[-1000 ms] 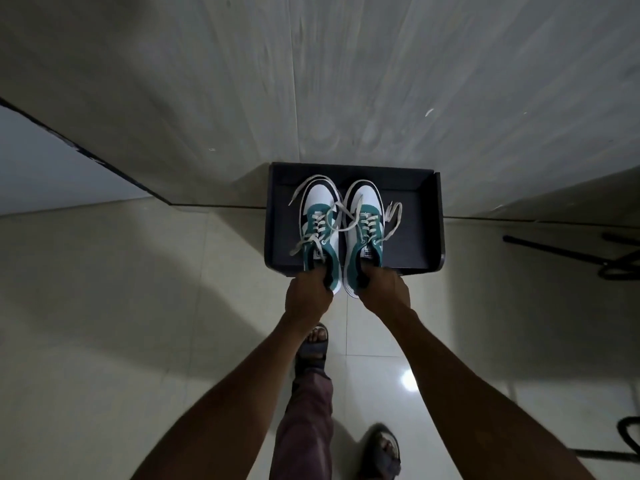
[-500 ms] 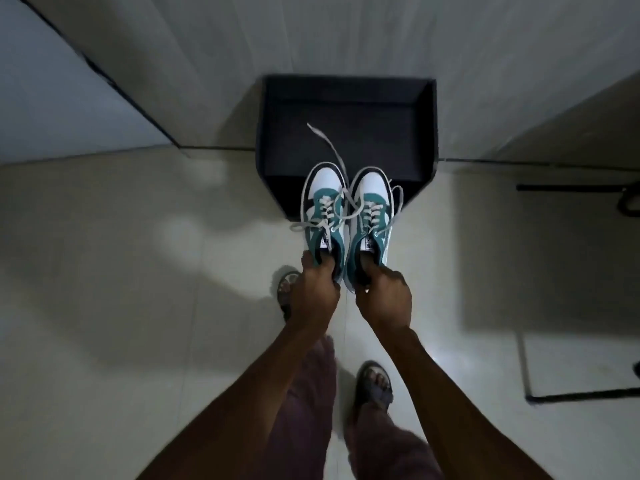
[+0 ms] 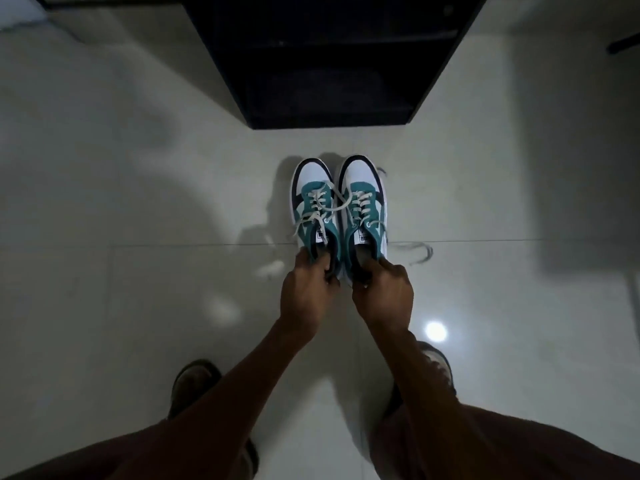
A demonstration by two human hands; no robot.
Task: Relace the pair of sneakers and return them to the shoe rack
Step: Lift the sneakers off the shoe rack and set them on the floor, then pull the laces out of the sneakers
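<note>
Two white, teal and black sneakers sit side by side low over the pale tiled floor, toes pointing away from me. My left hand [image 3: 304,292] grips the heel opening of the left sneaker [image 3: 313,206]. My right hand [image 3: 384,292] grips the heel opening of the right sneaker [image 3: 363,202]. Their pale laces [image 3: 332,202] hang loose and cross between the two shoes, and one end trails on the floor at the right. The black shoe rack [image 3: 329,64] stands beyond the toes, its shelves dark.
Glossy floor tiles [image 3: 138,271] surround the shoes, with a lamp reflection [image 3: 435,331] at the right. My sandalled feet [image 3: 194,386] are at the bottom. A dark bar [image 3: 623,45] shows at the upper right edge.
Both hands have pulled the sneakers off the rack's top and lowered them towards the floor in front of it. The view has tilted down and closer.
</note>
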